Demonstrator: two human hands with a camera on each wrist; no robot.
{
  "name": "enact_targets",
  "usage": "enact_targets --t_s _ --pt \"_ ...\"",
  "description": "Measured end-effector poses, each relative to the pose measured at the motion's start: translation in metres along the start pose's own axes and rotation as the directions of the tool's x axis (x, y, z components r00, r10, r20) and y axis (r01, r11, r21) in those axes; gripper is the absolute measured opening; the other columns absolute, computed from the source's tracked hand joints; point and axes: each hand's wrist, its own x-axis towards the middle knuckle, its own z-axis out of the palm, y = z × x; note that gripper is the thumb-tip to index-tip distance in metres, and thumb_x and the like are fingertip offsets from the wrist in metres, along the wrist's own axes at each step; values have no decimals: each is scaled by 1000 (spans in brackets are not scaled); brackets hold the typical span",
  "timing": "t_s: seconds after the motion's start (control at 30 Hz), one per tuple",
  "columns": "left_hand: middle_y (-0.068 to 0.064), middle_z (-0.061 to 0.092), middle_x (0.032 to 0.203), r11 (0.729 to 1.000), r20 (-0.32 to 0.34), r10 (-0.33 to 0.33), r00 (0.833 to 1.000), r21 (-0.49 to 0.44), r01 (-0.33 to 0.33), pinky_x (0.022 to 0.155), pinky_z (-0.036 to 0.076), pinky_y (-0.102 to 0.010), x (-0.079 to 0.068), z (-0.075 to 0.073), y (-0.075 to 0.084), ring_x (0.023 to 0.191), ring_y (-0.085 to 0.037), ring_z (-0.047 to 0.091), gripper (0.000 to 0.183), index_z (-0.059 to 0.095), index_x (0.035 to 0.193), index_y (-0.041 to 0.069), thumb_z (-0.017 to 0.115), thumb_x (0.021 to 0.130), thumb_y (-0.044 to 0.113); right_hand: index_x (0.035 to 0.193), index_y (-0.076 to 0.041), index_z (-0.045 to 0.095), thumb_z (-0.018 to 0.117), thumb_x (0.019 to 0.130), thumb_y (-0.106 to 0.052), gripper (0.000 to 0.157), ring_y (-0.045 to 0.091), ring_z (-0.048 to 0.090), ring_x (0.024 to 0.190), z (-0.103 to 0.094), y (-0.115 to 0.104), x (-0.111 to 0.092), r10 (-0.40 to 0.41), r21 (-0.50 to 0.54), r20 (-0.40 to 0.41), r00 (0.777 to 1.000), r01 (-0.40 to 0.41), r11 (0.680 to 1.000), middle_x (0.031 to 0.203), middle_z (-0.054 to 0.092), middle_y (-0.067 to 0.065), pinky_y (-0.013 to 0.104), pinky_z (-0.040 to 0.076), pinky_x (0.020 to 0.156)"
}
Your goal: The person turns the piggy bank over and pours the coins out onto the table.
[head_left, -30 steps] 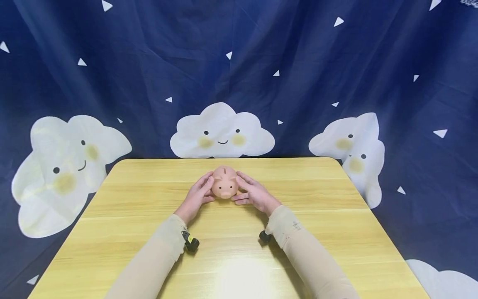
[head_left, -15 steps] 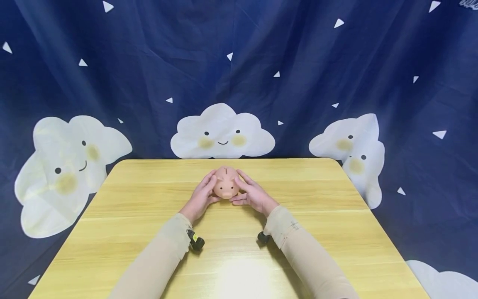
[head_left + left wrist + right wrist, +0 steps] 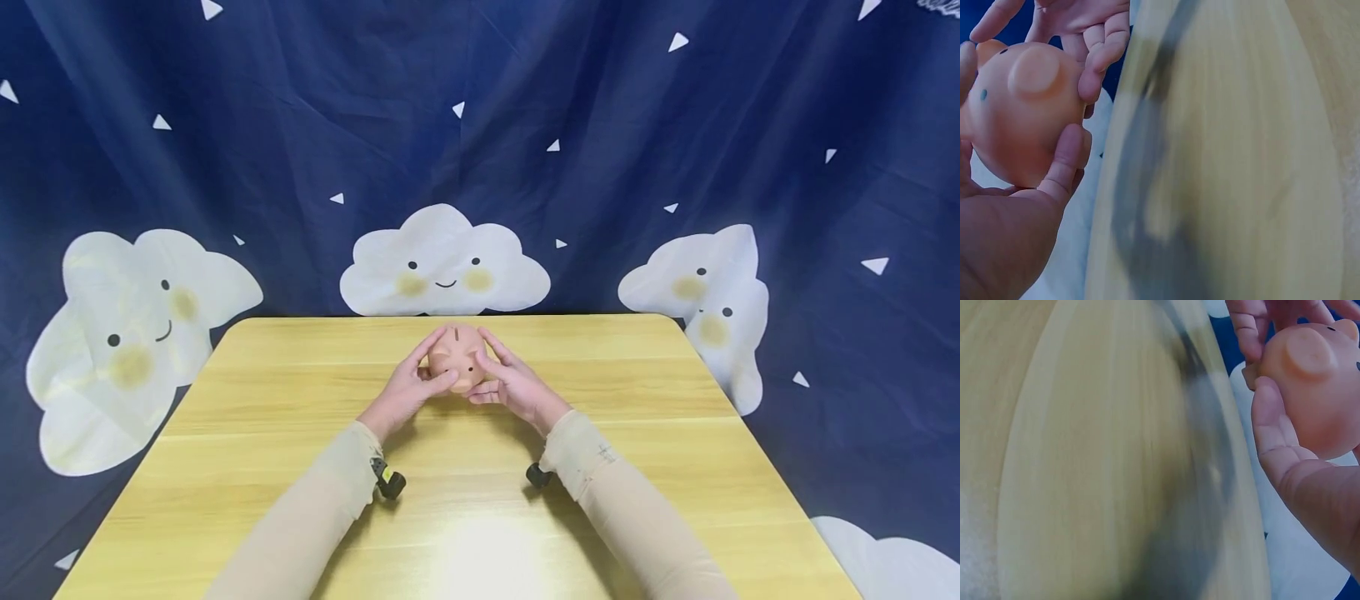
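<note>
A pink piggy bank [image 3: 456, 354] with a coin slot on top faces the person near the table's far edge, between both hands. My left hand [image 3: 408, 387] grips its left side, the thumb across the front beside the snout. On the other side my right hand [image 3: 521, 387] holds it, thumb by the face and fingers spread behind and below. The left wrist view shows the round snout of the piggy bank [image 3: 1032, 106] and the left fingers around its lower side. In the right wrist view the piggy bank [image 3: 1319, 400] stands off the table surface, cupped by the right hand [image 3: 1310, 481].
A light wooden table [image 3: 465, 467] with rounded far corners spreads under the arms. Behind it hangs a dark blue curtain [image 3: 390, 125] with smiling clouds and white triangles. Small black devices [image 3: 390, 482] sit at both wrists.
The piggy bank has risen slightly and tilted, its face turned lower. My left thumb has slid from its side to the front. The right hand stays around it.
</note>
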Motion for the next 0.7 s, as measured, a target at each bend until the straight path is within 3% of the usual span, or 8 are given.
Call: enact_targets --t_s 0.17,0.33,0.5,0.7 --pt "-17 35 170 999 12 1 1000 36 -1 95 65 -36 -2 -4 8 123 -32 65 90 35 165 47 82 96 14 171 -44 15 56 111 -39 73 26 78 94 3 -6 -7 -17 9 37 999 17 1000 169 35 25 38 65 94" --pt "-21 36 168 999 37 -5 999 38 4 97 64 -33 -5 -4 12 128 -38 66 105 35 164 50 90 86 7 171 -46 13 58 110 -43 76 24 78 92 5 -8 -12 -16 13 50 999 16 1000 170 33 25 39 65 94" --pt "-20 38 168 998 13 12 1000 53 -13 96 63 -32 -6 -3 12 125 -36 67 99 38 164 45 88 88 7 171 -46 14 57 110 -42 74 23 78 93 7 -7 -13 -21 -31 33 999 22 999 167 37 28 39 65 94" --pt "-17 38 169 1000 13 21 1000 10 -21 91 64 -31 -7 -4 11 118 -32 70 94 39 165 41 86 90 6 171 -42 15 59 111 -34 75 25 78 96 10 -8 -16 -84 -157 35 996 88 984 171 34 20 43 66 94"
